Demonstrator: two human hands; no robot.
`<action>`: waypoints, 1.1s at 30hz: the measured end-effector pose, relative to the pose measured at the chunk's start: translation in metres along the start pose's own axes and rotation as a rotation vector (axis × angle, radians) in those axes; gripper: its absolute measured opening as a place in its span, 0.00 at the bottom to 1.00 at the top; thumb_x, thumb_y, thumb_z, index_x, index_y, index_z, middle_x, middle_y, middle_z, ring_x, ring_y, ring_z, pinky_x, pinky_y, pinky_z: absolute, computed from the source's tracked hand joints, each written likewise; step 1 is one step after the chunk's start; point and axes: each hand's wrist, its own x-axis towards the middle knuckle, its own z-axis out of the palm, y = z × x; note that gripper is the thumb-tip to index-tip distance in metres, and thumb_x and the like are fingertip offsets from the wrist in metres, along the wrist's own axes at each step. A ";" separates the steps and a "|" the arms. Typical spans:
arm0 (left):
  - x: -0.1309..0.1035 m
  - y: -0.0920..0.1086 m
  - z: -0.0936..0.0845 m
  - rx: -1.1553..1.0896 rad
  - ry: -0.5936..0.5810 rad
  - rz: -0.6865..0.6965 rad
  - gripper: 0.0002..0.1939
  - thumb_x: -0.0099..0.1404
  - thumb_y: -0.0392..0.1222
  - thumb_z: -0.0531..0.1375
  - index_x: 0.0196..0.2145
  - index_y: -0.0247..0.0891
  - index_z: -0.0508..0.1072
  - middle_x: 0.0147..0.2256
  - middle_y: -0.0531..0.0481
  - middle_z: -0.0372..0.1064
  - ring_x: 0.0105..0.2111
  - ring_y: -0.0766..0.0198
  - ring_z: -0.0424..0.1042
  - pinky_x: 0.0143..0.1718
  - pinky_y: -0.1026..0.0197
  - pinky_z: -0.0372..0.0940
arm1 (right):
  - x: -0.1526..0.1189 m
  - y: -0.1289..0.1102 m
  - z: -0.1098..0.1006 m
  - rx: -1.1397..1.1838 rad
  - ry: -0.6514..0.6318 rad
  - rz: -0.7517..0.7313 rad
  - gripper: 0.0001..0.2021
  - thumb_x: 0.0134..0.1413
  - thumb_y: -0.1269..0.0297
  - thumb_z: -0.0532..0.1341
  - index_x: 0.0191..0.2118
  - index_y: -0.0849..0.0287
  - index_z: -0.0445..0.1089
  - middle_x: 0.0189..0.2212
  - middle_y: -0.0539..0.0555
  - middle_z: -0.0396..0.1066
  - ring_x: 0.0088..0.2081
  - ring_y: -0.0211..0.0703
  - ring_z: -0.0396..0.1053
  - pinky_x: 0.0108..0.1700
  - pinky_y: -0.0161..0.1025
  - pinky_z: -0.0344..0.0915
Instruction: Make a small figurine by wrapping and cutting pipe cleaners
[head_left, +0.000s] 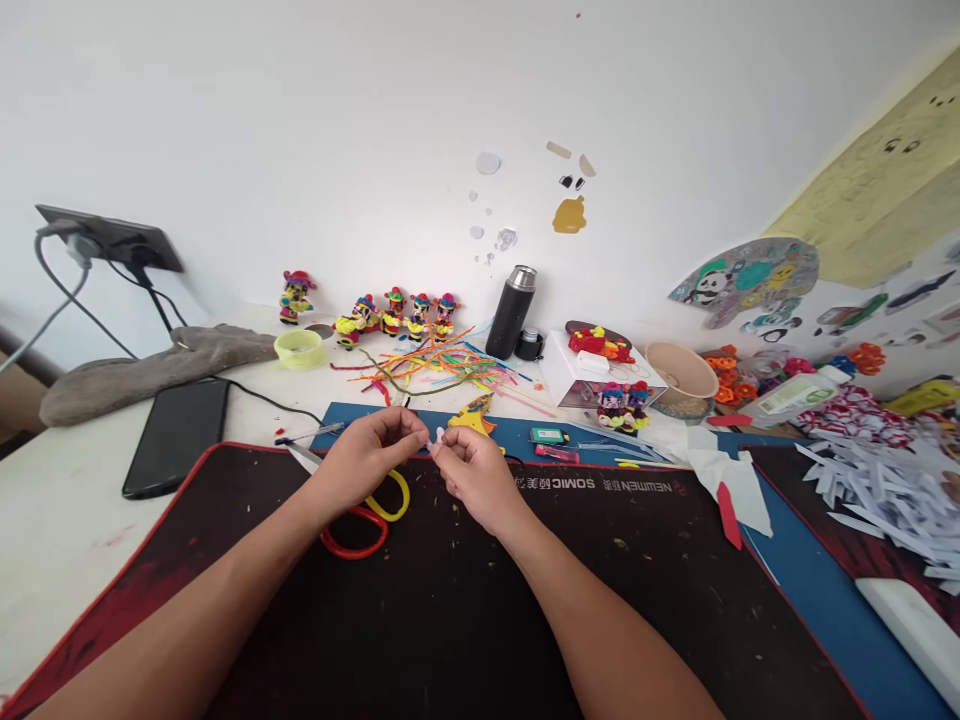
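Note:
Between my two hands, near the middle of the view, is a small pale pinkish piece [438, 437], too small to identify. My left hand [381, 450] pinches its left side between thumb and fingertips. From the right, my right hand [474, 474] has thumb and forefinger closed on the same piece. Scissors with one red and one yellow handle [355, 532] lie on the black mat [480, 620], partly under my left hand and wrist. Just behind my right hand lies a yellow folded piece [475, 414].
Coloured fuzzy sticks [442, 365] are heaped behind the hands, near several small figures [394, 312] and a black flask [511, 312]. A phone [177, 438] lies left. A white box [600, 372], a bowl [681, 372] and paper strips [892, 505] are to the right.

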 end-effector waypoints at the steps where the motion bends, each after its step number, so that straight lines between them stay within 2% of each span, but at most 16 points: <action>1: 0.000 0.000 0.000 0.021 0.003 0.010 0.20 0.61 0.60 0.69 0.33 0.39 0.75 0.31 0.50 0.73 0.31 0.60 0.68 0.34 0.61 0.62 | 0.001 0.002 -0.001 -0.008 0.003 -0.005 0.18 0.56 0.48 0.69 0.31 0.55 0.64 0.17 0.39 0.55 0.16 0.30 0.49 0.18 0.32 0.45; 8: -0.001 0.000 0.000 0.073 0.007 0.032 0.20 0.61 0.61 0.68 0.32 0.40 0.75 0.30 0.51 0.73 0.31 0.59 0.69 0.34 0.61 0.63 | 0.002 0.008 -0.002 -0.026 -0.005 -0.007 0.19 0.57 0.47 0.69 0.31 0.55 0.64 0.18 0.40 0.56 0.16 0.30 0.50 0.18 0.32 0.45; 14: 0.002 0.001 -0.007 0.001 0.029 -0.049 0.22 0.59 0.62 0.69 0.34 0.39 0.76 0.27 0.54 0.68 0.26 0.64 0.63 0.29 0.63 0.58 | -0.001 -0.009 -0.004 -0.012 -0.001 -0.023 0.19 0.54 0.45 0.70 0.34 0.56 0.68 0.18 0.41 0.58 0.17 0.32 0.52 0.19 0.32 0.46; 17: 0.002 0.000 -0.008 0.096 0.007 -0.054 0.19 0.60 0.60 0.68 0.32 0.39 0.78 0.27 0.53 0.71 0.27 0.62 0.64 0.30 0.62 0.59 | -0.002 -0.017 -0.007 -0.002 0.047 -0.062 0.19 0.55 0.46 0.69 0.34 0.56 0.68 0.18 0.42 0.58 0.18 0.32 0.52 0.20 0.33 0.47; 23: 0.002 -0.010 0.000 0.378 -0.103 0.000 0.13 0.62 0.53 0.65 0.29 0.42 0.80 0.26 0.52 0.76 0.27 0.58 0.68 0.29 0.60 0.58 | -0.002 -0.018 -0.008 0.017 0.053 -0.049 0.19 0.54 0.46 0.70 0.34 0.56 0.68 0.18 0.42 0.58 0.18 0.33 0.53 0.20 0.33 0.47; 27: 0.003 -0.020 0.003 0.456 -0.078 0.067 0.10 0.62 0.50 0.65 0.28 0.44 0.81 0.29 0.49 0.77 0.30 0.54 0.71 0.32 0.59 0.60 | -0.001 -0.015 -0.007 0.018 0.031 -0.048 0.20 0.53 0.44 0.71 0.33 0.56 0.68 0.18 0.43 0.59 0.18 0.33 0.53 0.20 0.33 0.48; 33: 0.004 -0.026 0.008 0.544 -0.049 0.188 0.11 0.65 0.47 0.65 0.26 0.45 0.78 0.25 0.48 0.72 0.30 0.52 0.68 0.33 0.57 0.56 | -0.001 -0.013 -0.007 -0.002 0.026 -0.071 0.19 0.55 0.45 0.69 0.34 0.56 0.69 0.18 0.42 0.59 0.18 0.33 0.53 0.20 0.33 0.48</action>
